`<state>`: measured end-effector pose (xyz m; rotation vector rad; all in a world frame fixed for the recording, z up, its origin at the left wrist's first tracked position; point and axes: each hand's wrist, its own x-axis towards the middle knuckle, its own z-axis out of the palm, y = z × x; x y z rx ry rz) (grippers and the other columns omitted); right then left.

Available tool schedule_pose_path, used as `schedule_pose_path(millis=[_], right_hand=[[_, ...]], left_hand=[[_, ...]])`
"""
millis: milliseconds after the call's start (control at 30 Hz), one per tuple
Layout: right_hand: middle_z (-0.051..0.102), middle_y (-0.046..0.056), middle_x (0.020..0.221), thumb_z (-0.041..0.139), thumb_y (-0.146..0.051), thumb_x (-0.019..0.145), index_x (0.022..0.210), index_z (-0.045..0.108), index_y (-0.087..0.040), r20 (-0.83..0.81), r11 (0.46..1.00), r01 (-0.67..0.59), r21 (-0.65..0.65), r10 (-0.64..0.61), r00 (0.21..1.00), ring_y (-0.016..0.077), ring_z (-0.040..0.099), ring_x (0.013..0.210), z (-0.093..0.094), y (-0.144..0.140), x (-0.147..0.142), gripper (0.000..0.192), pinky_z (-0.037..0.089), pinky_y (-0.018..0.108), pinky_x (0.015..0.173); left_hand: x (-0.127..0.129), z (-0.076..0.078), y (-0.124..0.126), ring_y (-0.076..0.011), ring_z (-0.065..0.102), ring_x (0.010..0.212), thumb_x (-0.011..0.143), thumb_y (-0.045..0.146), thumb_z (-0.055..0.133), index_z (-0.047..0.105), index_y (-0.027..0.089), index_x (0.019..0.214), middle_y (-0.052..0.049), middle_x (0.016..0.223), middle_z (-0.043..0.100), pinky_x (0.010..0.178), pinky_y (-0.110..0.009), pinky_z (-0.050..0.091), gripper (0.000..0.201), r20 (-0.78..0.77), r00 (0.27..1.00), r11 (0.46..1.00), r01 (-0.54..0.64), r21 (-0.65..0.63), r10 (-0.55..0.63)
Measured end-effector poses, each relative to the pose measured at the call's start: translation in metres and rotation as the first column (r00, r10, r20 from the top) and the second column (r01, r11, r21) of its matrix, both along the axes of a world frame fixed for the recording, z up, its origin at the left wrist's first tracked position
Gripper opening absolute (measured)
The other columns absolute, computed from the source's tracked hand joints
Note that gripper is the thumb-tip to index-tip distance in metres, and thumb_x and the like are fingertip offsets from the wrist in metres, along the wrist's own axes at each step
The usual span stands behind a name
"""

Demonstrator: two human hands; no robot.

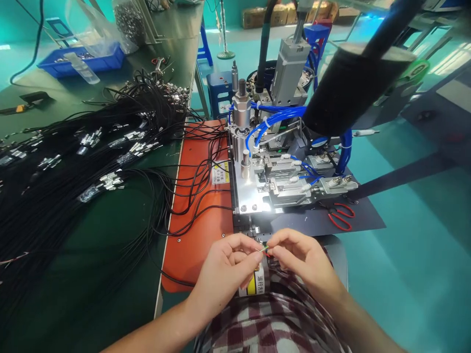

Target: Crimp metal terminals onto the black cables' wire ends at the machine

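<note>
A workshop with a glossy teal floor; a long dark green bench [91, 235] runs along the left side, and an orange mat [198, 196] covers its near right corner. On that mat, toward the bench's right edge, stands a small metal machine [272, 162] with blue air hoses [272, 120] looped over it and a bright light on its base plate; red-handled scissors [340, 215] lie on a dark sheet just to the machine's right. A big heap of thin black cables [73, 157] with silvery metal ends sprawls across the left and middle of the bench, some strands trailing onto the mat; a blue tray [81, 59] sits at the far left edge, with a clear bag of metal parts [128, 22] beside it.

At the near edge, in front of the machine and above a lap in checked cloth, the person's two hands meet; the left hand [224, 272] pinches a tiny thin wire end [263, 250] between thumb and forefinger, fingers curled closed around it; the right hand [301, 257] pinches the same piece from the other side, fingertips closed tight. The wire end shows hints of green and red, too small to tell more.
</note>
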<state>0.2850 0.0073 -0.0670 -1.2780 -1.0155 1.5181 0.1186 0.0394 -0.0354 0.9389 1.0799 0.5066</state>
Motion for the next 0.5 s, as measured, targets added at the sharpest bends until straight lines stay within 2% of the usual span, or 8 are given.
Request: schedule_pose_path(millis=[167,500], right_hand=[[0.051,-0.004,0.06,0.069,-0.032,0.077,0.069,0.062,-0.018,-0.176,0.998,0.016,-0.061,-0.026,0.984,0.0079,0.037,0.052,-0.001,0.003,-0.006,0.018,0.031,0.021,0.049],[0.049,-0.005,0.06,0.069,-0.034,0.077,0.072,0.062,-0.017,-0.282,0.996,0.028,-0.088,-0.052,0.958,0.0082,0.037,0.052,-0.002,0.001,-0.012,0.019,0.032,0.021,0.051]], left_hand=[[-0.001,0.002,-0.001,-0.0046,0.037,0.038,0.077,0.034,0.065,0.06,0.013,0.081,0.008,0.04,0.044,0.04,-0.016,0.029,0.022,0.0,1.0,1.0,0.026,-0.012,-0.026],[-0.003,0.001,0.001,-0.0039,0.037,0.036,0.075,0.033,0.067,0.06,0.013,0.081,0.008,0.042,0.045,0.039,-0.015,0.029,0.022,0.054,0.999,0.999,0.012,-0.045,-0.009]])
